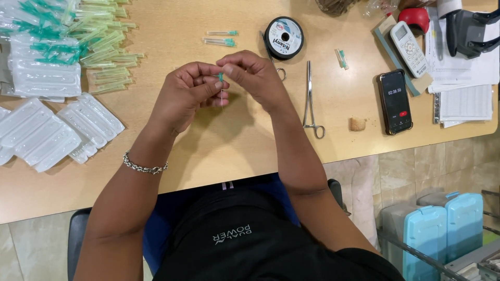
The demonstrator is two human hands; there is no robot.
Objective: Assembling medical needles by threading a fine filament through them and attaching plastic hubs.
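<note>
My left hand (186,93) and my right hand (252,75) meet above the wooden table (234,140), fingertips together. Between them they pinch a small needle with a green hub (221,78), its thin metal shaft pointing down toward me. A silver bracelet (144,165) circles my left wrist. Whether a thread runs through the needle is too fine to see.
A black spool of thread (283,37), metal forceps (311,99) and two capped needles (221,37) lie just beyond my hands. Piles of green capped needles (99,44) and clear blister packs (47,130) fill the left. A phone (395,101), a remote (409,48) and papers (463,99) sit right.
</note>
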